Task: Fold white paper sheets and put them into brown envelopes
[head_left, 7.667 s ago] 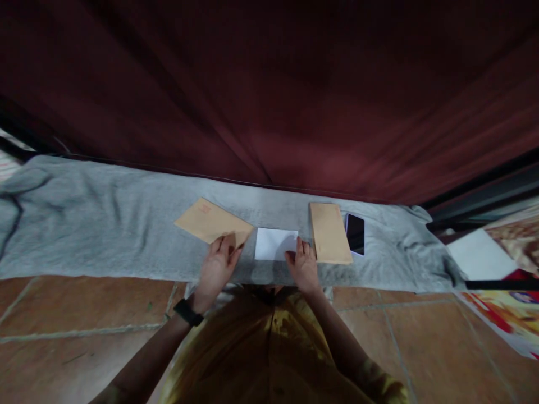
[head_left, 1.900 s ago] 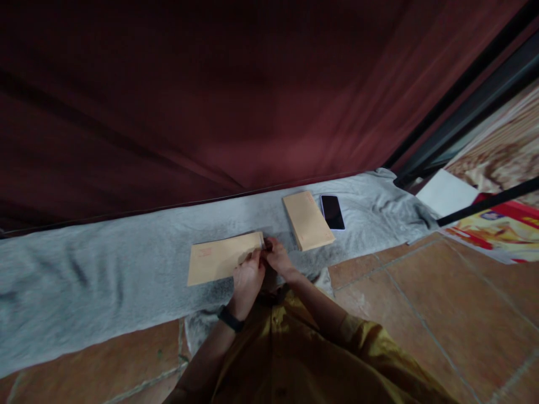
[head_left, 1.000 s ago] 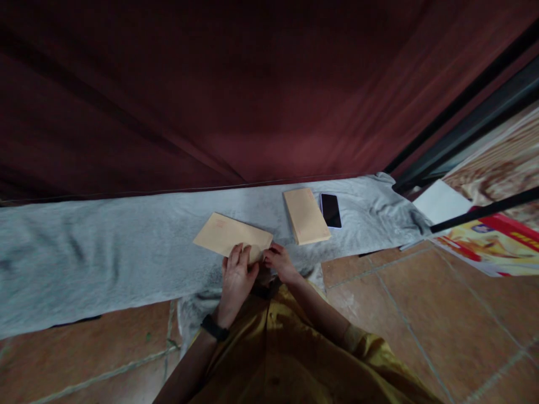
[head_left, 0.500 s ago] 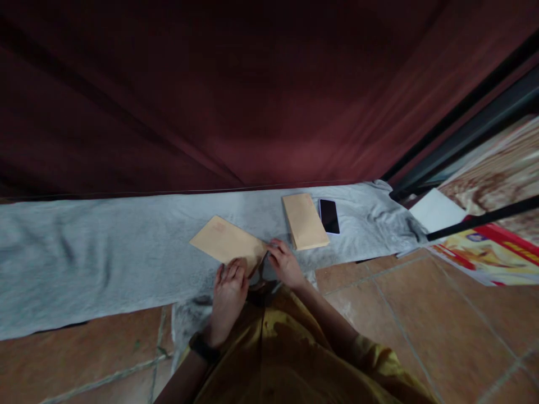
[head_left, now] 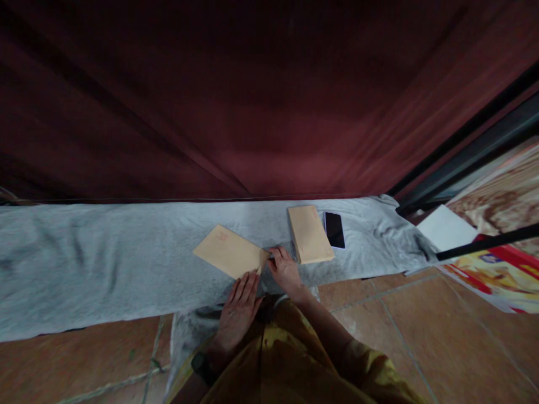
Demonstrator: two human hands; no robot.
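A tan envelope [head_left: 229,253] lies at an angle on the grey cloth [head_left: 105,264] in front of me. My left hand [head_left: 239,307] rests flat and open on the cloth, fingertips at the envelope's near edge. My right hand [head_left: 285,271] sits just right of it, with bent fingers touching the envelope's right corner. Nothing is lifted. A stack of tan envelopes [head_left: 310,240] lies to the right, and a dark phone [head_left: 335,229] lies beside that stack.
A dark red curtain [head_left: 252,101] hangs behind the cloth. Brown floor tiles [head_left: 421,325] run along the near side. At the right lie a white sheet [head_left: 446,228], a colourful printed sheet [head_left: 497,269] and a black bar [head_left: 488,242].
The white paper beside the envelope 7.7 s ago is no longer in sight. Over the last second my left hand slid back off the envelope to its near edge.
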